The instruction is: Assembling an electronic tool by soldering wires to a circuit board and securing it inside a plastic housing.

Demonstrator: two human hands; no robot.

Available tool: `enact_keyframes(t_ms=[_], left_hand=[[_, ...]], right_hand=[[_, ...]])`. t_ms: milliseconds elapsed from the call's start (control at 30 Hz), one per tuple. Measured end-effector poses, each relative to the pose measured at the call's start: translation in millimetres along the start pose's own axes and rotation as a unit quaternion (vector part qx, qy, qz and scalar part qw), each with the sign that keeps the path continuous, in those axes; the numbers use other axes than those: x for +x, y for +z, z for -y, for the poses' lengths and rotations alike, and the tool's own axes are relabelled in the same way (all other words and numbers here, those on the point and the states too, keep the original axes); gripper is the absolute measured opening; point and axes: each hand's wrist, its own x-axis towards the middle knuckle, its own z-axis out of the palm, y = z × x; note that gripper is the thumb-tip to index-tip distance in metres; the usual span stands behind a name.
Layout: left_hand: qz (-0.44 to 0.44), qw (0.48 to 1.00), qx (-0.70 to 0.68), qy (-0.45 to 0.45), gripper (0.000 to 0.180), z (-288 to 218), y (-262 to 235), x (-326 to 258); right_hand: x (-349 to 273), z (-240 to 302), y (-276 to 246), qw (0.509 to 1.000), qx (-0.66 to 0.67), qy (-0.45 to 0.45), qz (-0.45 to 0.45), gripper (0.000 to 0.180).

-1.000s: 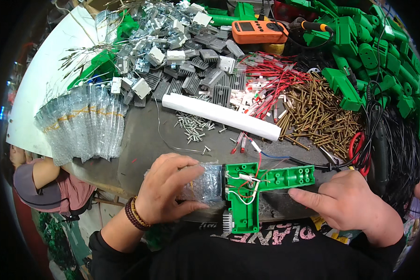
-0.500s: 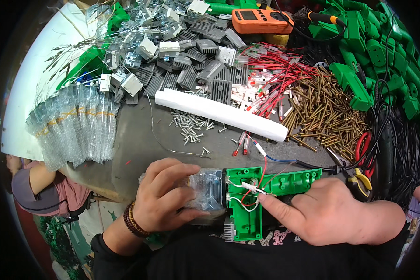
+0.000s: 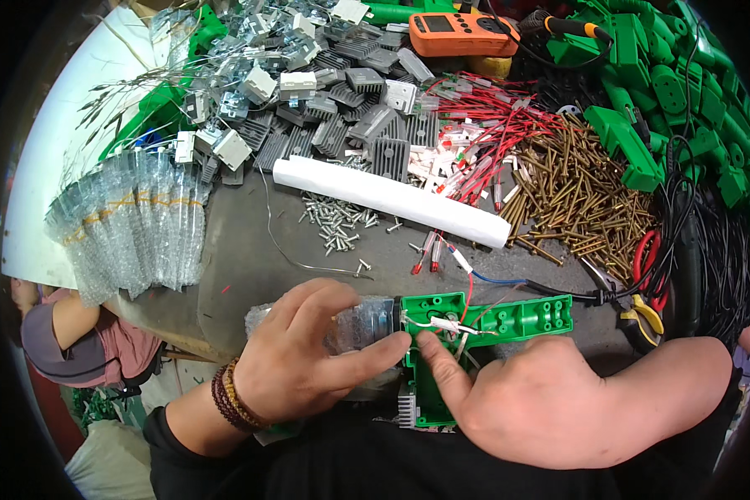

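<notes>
An opened green plastic housing [image 3: 529,318], T-shaped, lies in front of me with white and red wires [image 3: 458,326] and a white sleeve inside. A clear part in bubble wrap [image 3: 362,323] adjoins its left end. My left hand [image 3: 300,358] is wrapped over that part, its thumb stretched to the housing's inner edge. Close to that thumb, my right hand [image 3: 525,400] presses a straight index fingertip down among the wires. Its other fingers curl under, and what they hold, if anything, is hidden. A grey finned piece [image 3: 407,411] shows at the housing's lower left.
Beyond the housing lie a white rolled tube [image 3: 392,200], silver screws [image 3: 333,221], brass screws [image 3: 583,196] and red-wired indicator lamps [image 3: 496,121]. Yellow-handled pliers [image 3: 644,317] and a black cable [image 3: 562,294] are at right. Bubble-wrapped bundles [image 3: 133,225] lie left; an orange multimeter [image 3: 461,35] stands behind.
My right index fingertip has moved left across the housing, from the wires' right side toward its left end. My left thumb has stretched out toward it. The wires have shifted slightly upward.
</notes>
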Motion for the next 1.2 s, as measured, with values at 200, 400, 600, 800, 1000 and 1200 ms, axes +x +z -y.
enact_keyframes(t_ms=[200,400,600,800,1000,1200], left_hand=[[0.1,0.992,0.078,0.021,0.04,-12.2,-9.3,29.0],[0.181,0.982,0.057,0.005,0.042,-14.1,-19.1,45.5],[0.173,0.984,0.044,0.001,0.044,-11.2,-16.9,45.2],[0.174,0.983,0.056,-0.018,0.042,-19.3,-18.4,47.3],[0.123,0.99,0.063,-0.029,0.039,-22.5,-12.9,35.9],[-0.003,0.99,-0.112,0.088,0.037,-24.1,21.1,32.4]], right_hand=[[8.5,-9.3,3.3,0.992,0.127,0.002,0.021,0.05],[9.7,-14.6,11.4,0.968,0.238,0.02,0.08,0.055],[-18.4,-14.4,11.2,0.917,0.384,0.09,0.051,0.066],[-30.3,9.1,17.8,0.926,0.366,0.083,0.032,0.054],[-18.3,9.5,15.9,0.919,0.379,0.075,0.081,0.046],[-25.3,11.7,30.1,0.911,0.404,0.082,0.017,0.036]])
